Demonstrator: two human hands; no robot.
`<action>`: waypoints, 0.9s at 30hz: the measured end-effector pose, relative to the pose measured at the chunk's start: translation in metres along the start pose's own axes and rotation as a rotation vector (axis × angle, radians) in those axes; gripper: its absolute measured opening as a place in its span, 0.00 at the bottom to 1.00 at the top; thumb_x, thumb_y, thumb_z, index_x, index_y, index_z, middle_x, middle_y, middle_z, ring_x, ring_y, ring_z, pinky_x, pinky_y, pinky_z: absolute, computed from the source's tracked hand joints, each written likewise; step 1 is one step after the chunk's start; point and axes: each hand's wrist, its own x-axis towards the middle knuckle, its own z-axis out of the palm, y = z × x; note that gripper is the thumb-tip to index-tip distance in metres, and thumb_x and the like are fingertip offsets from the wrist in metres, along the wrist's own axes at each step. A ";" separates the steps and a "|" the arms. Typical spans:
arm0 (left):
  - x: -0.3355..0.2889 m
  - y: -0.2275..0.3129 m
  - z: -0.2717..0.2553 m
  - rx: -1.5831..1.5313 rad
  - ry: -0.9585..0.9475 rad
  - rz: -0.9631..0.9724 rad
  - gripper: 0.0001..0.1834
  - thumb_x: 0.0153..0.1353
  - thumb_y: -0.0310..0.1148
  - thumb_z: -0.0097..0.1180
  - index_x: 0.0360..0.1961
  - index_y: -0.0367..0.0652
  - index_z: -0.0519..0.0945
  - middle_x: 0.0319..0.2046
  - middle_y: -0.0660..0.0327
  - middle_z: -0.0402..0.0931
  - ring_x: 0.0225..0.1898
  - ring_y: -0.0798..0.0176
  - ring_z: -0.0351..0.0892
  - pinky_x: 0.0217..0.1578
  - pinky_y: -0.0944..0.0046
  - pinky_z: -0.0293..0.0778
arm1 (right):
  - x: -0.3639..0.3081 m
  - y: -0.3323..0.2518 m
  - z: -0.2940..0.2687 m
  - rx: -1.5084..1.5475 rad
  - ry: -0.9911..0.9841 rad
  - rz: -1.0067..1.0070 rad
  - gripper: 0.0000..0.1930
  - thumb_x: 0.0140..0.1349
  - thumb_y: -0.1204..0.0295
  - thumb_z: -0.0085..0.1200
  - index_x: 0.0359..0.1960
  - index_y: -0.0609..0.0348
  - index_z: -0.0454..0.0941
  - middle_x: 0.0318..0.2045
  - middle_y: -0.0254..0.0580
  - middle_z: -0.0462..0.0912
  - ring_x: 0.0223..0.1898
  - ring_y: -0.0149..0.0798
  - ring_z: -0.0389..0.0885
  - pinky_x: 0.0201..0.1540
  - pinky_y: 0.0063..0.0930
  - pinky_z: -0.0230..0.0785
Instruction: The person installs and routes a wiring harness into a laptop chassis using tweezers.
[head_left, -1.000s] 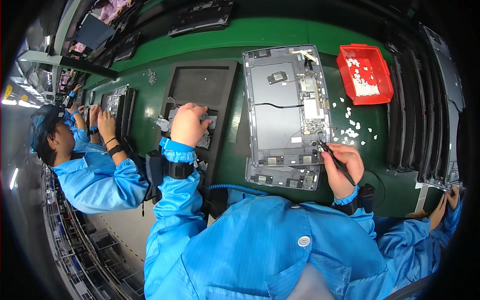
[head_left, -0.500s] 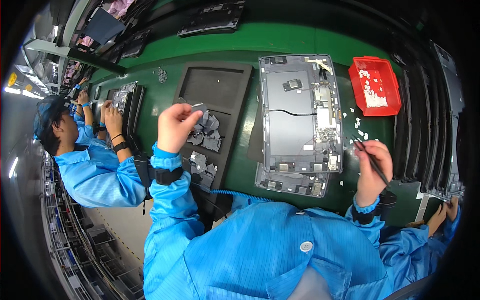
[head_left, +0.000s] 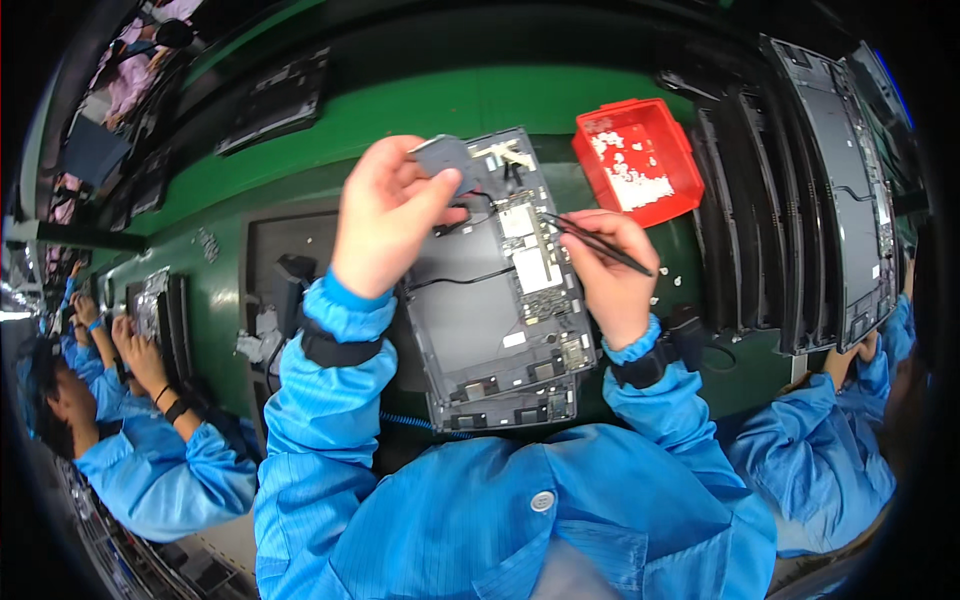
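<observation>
In front of me lies an open flat device casing [head_left: 465, 335], tilted a little, with a circuit board [head_left: 545, 305] along its right side and a black cable across the middle. A second similar casing [head_left: 440, 412] shows beneath its near edge. My left hand [head_left: 382, 222] pinches a small dark grey flat piece [head_left: 445, 160] between thumb and fingers over the casing's far left part. Black tweezers [head_left: 622, 256] are gripped in my right hand [head_left: 618, 290]. Their tips point left, at the upper part of the circuit board; whether they touch it or pinch anything is too small to tell.
A red bin [head_left: 672, 207] with small white pieces stands beyond my right hand. Dark panels [head_left: 745, 220] stand in a row at right. Grey crumpled pieces [head_left: 262, 340] lie on a dark foam tray [head_left: 262, 240] at left. Co-workers sit at left [head_left: 165, 465] and right [head_left: 825, 465].
My left hand has moved from over the foam tray to above the casing, carrying the grey piece. My right hand has brought the tweezers from the bench beside the casing to the circuit board. The view has shifted.
</observation>
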 end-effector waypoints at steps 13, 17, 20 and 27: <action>0.032 -0.053 0.033 -0.083 -0.007 -0.106 0.14 0.59 0.20 0.44 0.47 0.34 0.62 0.41 0.54 0.72 0.36 0.62 0.78 0.35 0.68 0.78 | 0.006 0.008 0.004 -0.426 -0.020 -0.283 0.09 0.43 0.85 0.60 0.27 0.66 0.74 0.31 0.49 0.79 0.36 0.45 0.80 0.37 0.29 0.71; 0.032 -0.057 0.031 -0.049 -0.017 -0.099 0.14 0.60 0.20 0.43 0.47 0.34 0.61 0.41 0.54 0.72 0.36 0.62 0.78 0.34 0.68 0.78 | 0.008 0.006 0.007 -0.464 -0.035 -0.292 0.09 0.43 0.85 0.60 0.27 0.67 0.74 0.31 0.50 0.79 0.36 0.45 0.80 0.36 0.29 0.71; 0.033 -0.055 0.032 -0.066 0.000 -0.085 0.14 0.58 0.18 0.44 0.45 0.34 0.60 0.38 0.51 0.73 0.35 0.63 0.78 0.31 0.68 0.78 | 0.008 0.009 0.008 -0.461 0.025 -0.283 0.09 0.43 0.85 0.60 0.27 0.67 0.74 0.30 0.49 0.79 0.35 0.44 0.80 0.35 0.28 0.71; 0.031 -0.056 0.032 -0.082 -0.008 -0.062 0.14 0.58 0.18 0.44 0.45 0.33 0.60 0.39 0.52 0.72 0.35 0.63 0.78 0.32 0.69 0.77 | 0.004 0.003 0.011 0.099 0.219 0.258 0.10 0.51 0.84 0.56 0.34 0.68 0.69 0.33 0.45 0.79 0.33 0.29 0.78 0.36 0.20 0.72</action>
